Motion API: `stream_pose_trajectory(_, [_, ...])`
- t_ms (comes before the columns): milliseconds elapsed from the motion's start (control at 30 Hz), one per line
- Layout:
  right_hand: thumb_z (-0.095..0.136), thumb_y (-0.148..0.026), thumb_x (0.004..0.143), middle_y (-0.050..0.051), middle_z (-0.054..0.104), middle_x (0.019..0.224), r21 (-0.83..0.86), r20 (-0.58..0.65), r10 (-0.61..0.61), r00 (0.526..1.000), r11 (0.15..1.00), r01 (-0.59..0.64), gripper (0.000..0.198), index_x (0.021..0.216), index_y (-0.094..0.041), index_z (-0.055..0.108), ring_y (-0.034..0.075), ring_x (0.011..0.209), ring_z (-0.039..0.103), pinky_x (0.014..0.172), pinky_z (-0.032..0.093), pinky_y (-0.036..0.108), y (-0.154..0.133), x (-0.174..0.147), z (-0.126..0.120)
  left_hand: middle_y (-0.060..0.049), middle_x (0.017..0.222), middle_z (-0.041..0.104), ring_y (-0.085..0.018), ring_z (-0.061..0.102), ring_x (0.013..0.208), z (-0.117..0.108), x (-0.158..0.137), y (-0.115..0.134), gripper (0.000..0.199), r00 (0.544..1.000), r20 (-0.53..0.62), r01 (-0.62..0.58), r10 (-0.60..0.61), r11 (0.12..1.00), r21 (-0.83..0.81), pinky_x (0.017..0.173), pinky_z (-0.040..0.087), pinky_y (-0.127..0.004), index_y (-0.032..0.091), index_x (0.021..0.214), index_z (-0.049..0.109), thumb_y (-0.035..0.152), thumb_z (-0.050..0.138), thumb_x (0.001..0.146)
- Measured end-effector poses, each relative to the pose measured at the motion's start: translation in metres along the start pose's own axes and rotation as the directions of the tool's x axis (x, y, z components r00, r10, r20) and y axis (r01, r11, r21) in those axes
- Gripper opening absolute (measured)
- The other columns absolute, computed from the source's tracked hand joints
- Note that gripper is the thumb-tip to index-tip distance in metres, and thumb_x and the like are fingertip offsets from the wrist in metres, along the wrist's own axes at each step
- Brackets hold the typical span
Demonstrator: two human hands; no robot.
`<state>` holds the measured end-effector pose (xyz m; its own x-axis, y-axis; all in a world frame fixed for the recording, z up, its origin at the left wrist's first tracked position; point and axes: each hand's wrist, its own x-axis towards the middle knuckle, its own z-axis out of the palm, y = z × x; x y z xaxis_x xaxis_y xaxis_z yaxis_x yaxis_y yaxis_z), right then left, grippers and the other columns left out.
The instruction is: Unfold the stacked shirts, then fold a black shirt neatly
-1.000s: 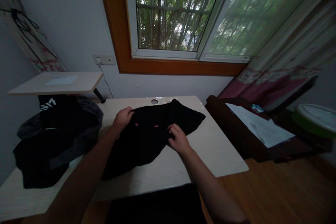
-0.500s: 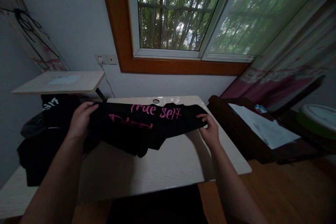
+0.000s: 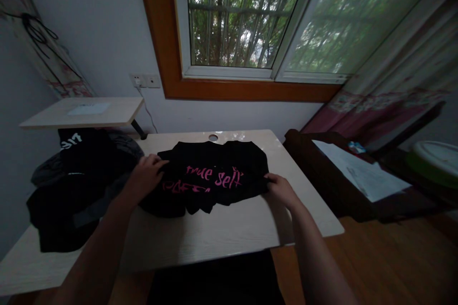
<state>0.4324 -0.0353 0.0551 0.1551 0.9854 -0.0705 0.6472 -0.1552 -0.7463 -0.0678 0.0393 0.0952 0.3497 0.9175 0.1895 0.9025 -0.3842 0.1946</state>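
A black shirt with pink lettering that reads "true self" lies loosely across the desk, its lower edge uneven. My left hand grips its left side, fingers on top of the cloth. At the opposite side, my right hand pinches the right edge between thumb and fingers. Left of my left forearm is a heap of dark clothes, black and grey, one piece bearing white print. Part of that heap is hidden under the raised shelf and behind my arm.
The pale wooden desk has a round cable hole near its back edge. A raised shelf with a paper on it stands at left. To the right, a dark brown piece of furniture holds a white sheet. A window is behind.
The shirt has come down from a stretched, lifted position onto the desk. My left hand has moved right and downward; my right hand has lowered and shifted slightly left.
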Motion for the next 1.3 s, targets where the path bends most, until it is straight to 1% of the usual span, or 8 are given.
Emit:
stream_pose_trajectory(100, [0.042,-0.022,0.052,-0.001,0.063,0.064,0.099,0.202,0.033,0.979,0.994,-0.054,0.028,0.068,-0.021,0.065,0.019,0.07,0.061,0.064,0.044,0.026,0.0,-0.007,0.001,-0.006,0.123,0.063,-0.024,0.053,0.114,0.007,0.018,0.038,0.033,0.968,0.066,-0.227,0.242,0.957,-0.18,0.105,0.044,-0.04,0.027,0.123,0.069,0.031,0.05,0.096])
stream_pose_trajectory(233, [0.042,-0.022,0.049,-0.001,0.066,0.066,0.171,0.344,0.067,0.937,0.976,-0.133,0.035,0.071,-0.02,0.07,0.018,0.068,0.062,0.064,0.047,0.026,-0.007,-0.016,-0.002,-0.007,0.123,0.063,-0.022,0.055,0.112,0.024,0.038,0.076,0.038,0.924,0.152,-0.306,0.351,0.918,-0.253,0.103,0.044,-0.037,0.025,0.133,0.064,0.036,0.048,0.1])
stream_pose_trajectory(567, [0.048,-0.018,0.059,0.001,0.073,0.084,0.21,0.349,-0.067,0.935,0.978,-0.009,0.059,0.111,-0.02,0.075,0.02,0.078,0.067,0.072,0.053,0.031,-0.012,-0.028,-0.02,-0.005,0.095,0.067,-0.018,0.064,0.085,0.035,0.044,0.103,0.016,0.877,0.284,-0.372,0.387,0.922,-0.106,0.075,0.048,-0.029,0.021,0.093,0.068,0.025,0.052,0.094])
stream_pose_trajectory(767, [0.058,-0.034,0.09,0.008,0.074,0.101,0.234,0.126,-0.286,0.95,0.939,0.252,0.032,0.115,-0.02,0.073,0.024,0.098,0.067,0.092,0.052,0.039,-0.044,-0.028,-0.014,-0.004,0.088,0.066,-0.018,0.062,0.088,0.007,0.034,0.111,0.016,0.925,0.054,-0.376,0.377,0.926,-0.031,0.076,0.048,-0.029,0.022,0.087,0.066,0.026,0.053,0.094])
stream_pose_trajectory(867, [0.068,-0.039,0.09,0.01,0.07,0.119,0.15,0.015,-0.464,0.886,0.877,0.456,0.028,0.114,-0.025,0.074,0.027,0.112,0.063,0.102,0.049,0.046,-0.071,-0.024,0.006,-0.004,0.088,0.067,-0.017,0.062,0.086,-0.011,0.03,0.118,0.016,0.908,-0.142,-0.406,0.394,0.912,-0.063,0.077,0.049,-0.029,0.022,0.091,0.069,0.024,0.053,0.093])
stream_pose_trajectory(1100, [0.092,-0.047,0.066,0.01,0.028,0.164,0.208,0.103,-0.705,0.702,0.705,0.678,0.113,0.159,-0.034,0.029,0.036,0.15,0.026,0.122,0.024,0.058,-0.131,-0.021,0.07,-0.001,0.088,0.072,-0.014,0.066,0.08,-0.07,0.015,0.155,0.015,0.764,-0.615,-0.492,0.193,0.791,-0.363,0.076,0.053,-0.027,0.025,0.102,0.07,0.022,0.059,0.094])
stream_pose_trajectory(1200, [0.094,-0.043,0.061,0.011,0.031,0.162,0.322,0.027,-0.689,0.724,0.692,0.647,0.122,0.16,-0.03,0.024,0.036,0.149,0.029,0.122,0.025,0.057,-0.15,-0.023,0.1,-0.001,0.086,0.07,-0.014,0.065,0.08,-0.083,0.014,0.163,0.011,0.707,-0.705,-0.575,0.05,0.621,-0.533,0.074,0.053,-0.027,0.024,0.098,0.071,0.025,0.061,0.094])
stream_pose_trajectory(1300, [0.086,-0.034,0.068,0.007,0.055,0.143,0.498,0.018,-0.588,0.809,0.706,0.503,0.097,0.152,-0.029,0.038,0.033,0.133,0.051,0.114,0.041,0.052,-0.165,-0.024,0.13,-0.001,0.086,0.068,-0.015,0.064,0.082,-0.081,0.019,0.162,0.011,0.707,-0.699,-0.598,-0.107,0.437,-0.672,0.074,0.053,-0.028,0.024,0.094,0.071,0.031,0.062,0.094])
